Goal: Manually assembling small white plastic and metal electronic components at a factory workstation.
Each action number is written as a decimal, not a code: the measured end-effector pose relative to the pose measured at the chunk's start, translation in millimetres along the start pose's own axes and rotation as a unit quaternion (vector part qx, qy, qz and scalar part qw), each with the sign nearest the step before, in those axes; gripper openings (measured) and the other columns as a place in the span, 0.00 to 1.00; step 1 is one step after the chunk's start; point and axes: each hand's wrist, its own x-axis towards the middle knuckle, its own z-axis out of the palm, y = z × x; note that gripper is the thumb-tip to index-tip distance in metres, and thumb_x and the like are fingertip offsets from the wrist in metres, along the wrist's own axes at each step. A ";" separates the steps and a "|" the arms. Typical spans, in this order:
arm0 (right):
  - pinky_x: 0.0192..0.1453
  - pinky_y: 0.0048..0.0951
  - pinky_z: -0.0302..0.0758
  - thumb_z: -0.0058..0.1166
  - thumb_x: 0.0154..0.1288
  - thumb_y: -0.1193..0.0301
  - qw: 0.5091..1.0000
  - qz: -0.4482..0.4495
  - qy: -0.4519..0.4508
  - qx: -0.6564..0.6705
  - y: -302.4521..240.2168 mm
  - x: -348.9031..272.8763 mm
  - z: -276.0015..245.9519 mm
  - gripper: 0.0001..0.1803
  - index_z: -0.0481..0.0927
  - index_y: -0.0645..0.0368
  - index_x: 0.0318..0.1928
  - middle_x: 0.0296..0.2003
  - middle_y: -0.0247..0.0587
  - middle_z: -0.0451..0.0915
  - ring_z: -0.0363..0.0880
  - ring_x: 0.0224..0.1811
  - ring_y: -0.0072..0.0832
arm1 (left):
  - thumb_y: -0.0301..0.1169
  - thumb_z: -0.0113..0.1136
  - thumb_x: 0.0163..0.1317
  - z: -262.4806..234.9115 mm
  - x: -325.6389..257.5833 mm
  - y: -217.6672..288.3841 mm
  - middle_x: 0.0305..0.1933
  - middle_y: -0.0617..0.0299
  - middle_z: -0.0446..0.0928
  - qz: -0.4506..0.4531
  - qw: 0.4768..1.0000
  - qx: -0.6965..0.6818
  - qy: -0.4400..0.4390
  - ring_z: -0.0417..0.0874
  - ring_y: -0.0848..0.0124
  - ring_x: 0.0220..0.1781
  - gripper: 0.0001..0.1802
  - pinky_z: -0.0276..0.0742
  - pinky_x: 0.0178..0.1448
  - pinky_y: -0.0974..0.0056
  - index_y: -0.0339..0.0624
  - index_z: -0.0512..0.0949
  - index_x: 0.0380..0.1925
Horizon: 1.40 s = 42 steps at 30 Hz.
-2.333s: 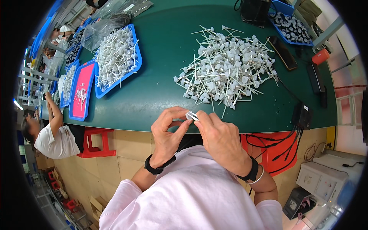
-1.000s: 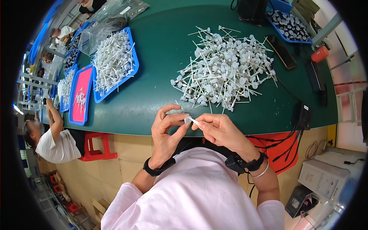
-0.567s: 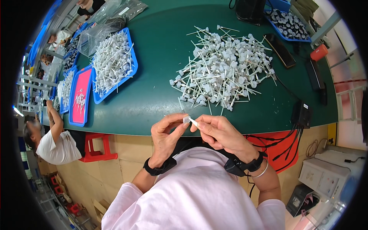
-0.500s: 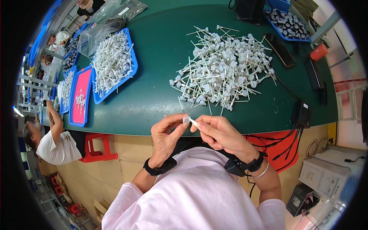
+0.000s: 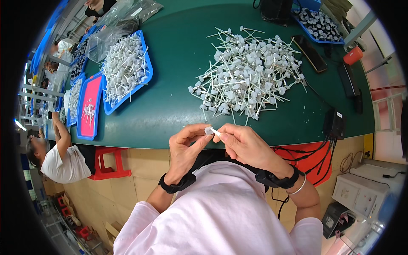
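Note:
Just off the near edge of the green table, my left hand (image 5: pixel 185 142) pinches a small translucent white plastic piece (image 5: pixel 208 130) between thumb and fingertips. My right hand (image 5: pixel 244 143) grips a short white stick (image 5: pixel 216 132), whose thin end touches the piece or lies right against it. How the two are joined, if at all, is too small to tell. Ahead of both hands spreads a large heap of white plastic pieces with thin stems (image 5: pixel 250 76).
To the left, a blue tray (image 5: pixel 148 70) holds many similar pieces; beside it is a pink-bottomed tray (image 5: pixel 90 87) with several. A phone (image 5: pixel 309 54), a black box with cables (image 5: pixel 334 125) and a red stool (image 5: pixel 111 162) are around. Another person (image 5: pixel 63 161) sits at left.
The right forearm has swung slightly outward to the right. Both hands and the white piece have shifted a little, and the stick still meets the piece.

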 end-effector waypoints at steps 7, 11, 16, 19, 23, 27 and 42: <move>0.19 0.19 0.61 0.41 0.79 0.66 0.999 0.000 0.019 -0.029 -1.1 -3.6 1.7 0.14 0.77 0.62 0.45 0.16 0.26 0.69 0.65 0.16 0.12 | 0.18 0.65 0.61 5.3 1.1 4.7 0.45 0.57 0.83 -0.011 0.999 -0.035 -0.002 0.85 0.71 0.48 0.13 0.80 0.54 0.68 0.32 0.81 0.47; 0.21 0.18 0.61 0.41 0.79 0.66 0.999 -0.007 0.027 -0.037 1.0 -4.8 0.8 0.14 0.77 0.62 0.45 0.16 0.26 0.68 0.64 0.17 0.12 | 0.17 0.65 0.61 4.6 -0.5 -2.6 0.45 0.57 0.83 0.011 1.000 0.013 0.013 0.85 0.71 0.47 0.13 0.81 0.53 0.68 0.31 0.81 0.46; 0.22 0.21 0.63 0.41 0.78 0.66 1.000 0.010 0.019 -0.013 -1.6 -4.9 1.9 0.14 0.78 0.63 0.45 0.16 0.28 0.69 0.66 0.17 0.14 | 0.17 0.65 0.61 4.7 -3.3 -1.7 0.44 0.57 0.83 0.014 0.999 0.025 0.023 0.85 0.72 0.47 0.13 0.81 0.53 0.68 0.32 0.81 0.46; 0.25 0.27 0.66 0.42 0.78 0.67 1.000 0.016 -0.003 0.000 -0.9 -3.1 -1.7 0.15 0.78 0.65 0.44 0.16 0.33 0.71 0.68 0.18 0.19 | 0.17 0.64 0.61 2.1 -3.0 -2.7 0.44 0.57 0.83 0.023 0.999 0.044 0.016 0.85 0.72 0.46 0.13 0.80 0.53 0.69 0.32 0.82 0.46; 0.25 0.31 0.69 0.45 0.75 0.69 0.996 -0.028 -0.007 -0.088 -5.4 -0.3 -8.4 0.12 0.79 0.65 0.44 0.16 0.37 0.72 0.71 0.17 0.24 | 0.17 0.64 0.61 -2.1 -1.1 0.7 0.44 0.58 0.84 0.033 0.997 0.066 -0.008 0.85 0.72 0.45 0.13 0.80 0.53 0.69 0.33 0.82 0.46; 0.28 0.41 0.75 0.49 0.66 0.76 0.891 -0.207 0.070 -0.397 -8.7 -0.1 -3.9 0.07 0.78 0.66 0.40 0.19 0.47 0.78 0.81 0.22 0.39 | 0.16 0.64 0.60 -0.7 1.2 2.9 0.43 0.56 0.84 0.011 0.999 0.043 -0.010 0.85 0.72 0.44 0.12 0.80 0.49 0.70 0.30 0.81 0.46; 0.30 0.51 0.70 0.46 0.67 0.80 0.916 -0.102 0.065 -0.384 -24.7 -7.7 0.6 0.04 0.70 0.67 0.42 0.23 0.58 0.77 0.78 0.28 0.55 | 0.15 0.63 0.60 6.1 2.3 4.2 0.44 0.52 0.84 -0.043 0.999 -0.021 0.020 0.86 0.69 0.46 0.14 0.82 0.55 0.66 0.29 0.79 0.47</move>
